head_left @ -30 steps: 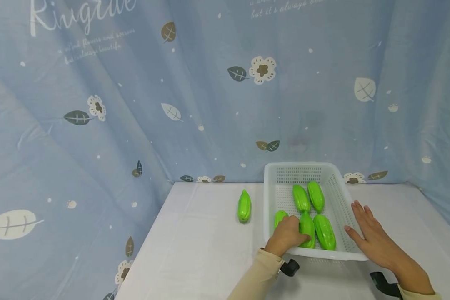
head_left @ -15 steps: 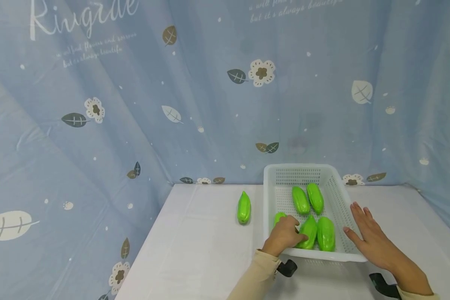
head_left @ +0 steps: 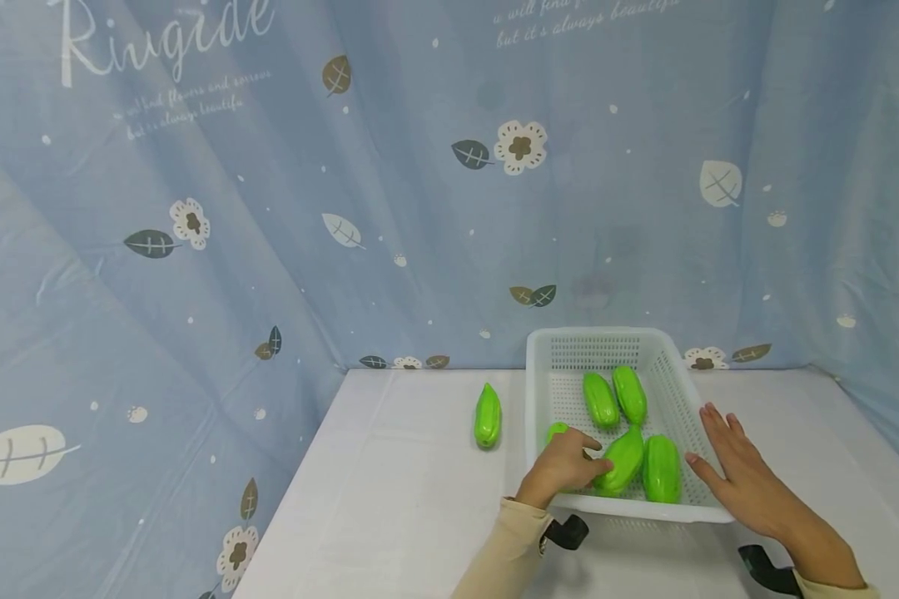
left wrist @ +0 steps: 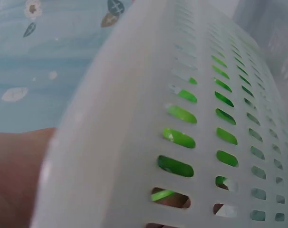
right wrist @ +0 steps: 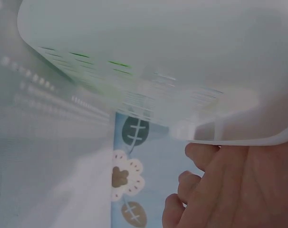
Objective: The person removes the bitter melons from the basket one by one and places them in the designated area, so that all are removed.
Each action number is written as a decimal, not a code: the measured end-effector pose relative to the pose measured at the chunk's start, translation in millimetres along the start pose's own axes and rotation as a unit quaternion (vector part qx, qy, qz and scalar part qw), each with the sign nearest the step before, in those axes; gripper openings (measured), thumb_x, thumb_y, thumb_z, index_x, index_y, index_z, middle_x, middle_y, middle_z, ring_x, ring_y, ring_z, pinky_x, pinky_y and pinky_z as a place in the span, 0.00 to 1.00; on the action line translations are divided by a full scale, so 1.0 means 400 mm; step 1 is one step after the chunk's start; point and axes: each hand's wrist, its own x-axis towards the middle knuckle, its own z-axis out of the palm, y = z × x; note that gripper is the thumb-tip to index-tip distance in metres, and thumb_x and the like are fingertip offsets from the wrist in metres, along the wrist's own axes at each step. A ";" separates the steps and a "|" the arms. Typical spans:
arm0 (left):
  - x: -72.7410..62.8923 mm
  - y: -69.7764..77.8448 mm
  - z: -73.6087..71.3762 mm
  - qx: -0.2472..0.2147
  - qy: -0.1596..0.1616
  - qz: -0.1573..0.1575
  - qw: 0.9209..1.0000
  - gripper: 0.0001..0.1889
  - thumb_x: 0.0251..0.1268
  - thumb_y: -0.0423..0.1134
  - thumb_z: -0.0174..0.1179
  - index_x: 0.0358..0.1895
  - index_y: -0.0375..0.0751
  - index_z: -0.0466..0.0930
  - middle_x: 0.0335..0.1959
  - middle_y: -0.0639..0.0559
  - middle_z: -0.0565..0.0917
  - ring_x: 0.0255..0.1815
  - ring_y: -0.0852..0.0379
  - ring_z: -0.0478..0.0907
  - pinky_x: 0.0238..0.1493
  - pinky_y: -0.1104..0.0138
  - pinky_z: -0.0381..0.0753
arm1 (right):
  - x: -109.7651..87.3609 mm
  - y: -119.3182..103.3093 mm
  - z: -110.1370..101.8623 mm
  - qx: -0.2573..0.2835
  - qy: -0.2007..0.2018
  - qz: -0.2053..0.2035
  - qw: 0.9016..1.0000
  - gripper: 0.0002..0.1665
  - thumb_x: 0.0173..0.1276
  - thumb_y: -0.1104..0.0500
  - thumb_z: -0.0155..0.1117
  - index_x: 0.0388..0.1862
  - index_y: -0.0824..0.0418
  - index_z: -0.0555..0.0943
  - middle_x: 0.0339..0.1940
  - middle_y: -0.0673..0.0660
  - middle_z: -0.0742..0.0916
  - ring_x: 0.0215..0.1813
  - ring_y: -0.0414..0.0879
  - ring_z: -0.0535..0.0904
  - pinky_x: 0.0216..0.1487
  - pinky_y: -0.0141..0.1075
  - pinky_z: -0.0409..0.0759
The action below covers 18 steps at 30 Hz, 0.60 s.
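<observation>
1. Green gourds (head_left: 601, 399) fill my feed: a lone gourd (head_left: 487, 416) lies just right of lower centre, outside the white basket (head_left: 599, 332), near the left hand but apart from it.
2. Next I see the left hand (head_left: 568, 462), lower right of centre, reaching over the rim. Its thumb touches a slanted gourd (head_left: 623, 462), I judge to steer how that one lies. A half-covered gourd (head_left: 558, 430) shows beside its knuckles. Most fingertips are hidden, so I cannot tell whether it grasps either.
3. Higher in the basket, a far pair (head_left: 629, 394) lies beyond both hands, untouched.
4. Lower right inside, a plump gourd (head_left: 662, 470) lies lengthwise between the hands, touched by neither.
5. At the frame's lower right, the right hand (head_left: 749, 482) grasps no gourd, fingers extended along the basket's right side; I take it to be steadying the basket against sliding.
</observation>
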 end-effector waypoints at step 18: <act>-0.007 -0.005 -0.018 -0.138 -0.012 0.003 0.990 0.18 0.72 0.46 0.66 0.60 0.45 0.87 0.43 0.50 0.92 0.32 0.55 0.90 0.36 0.71 0.86 | -0.003 -0.001 -0.002 0.005 0.004 -0.008 1.000 0.50 0.82 0.48 0.50 0.85 0.67 0.34 0.84 0.76 0.43 0.84 0.71 0.22 0.79 0.66 0.16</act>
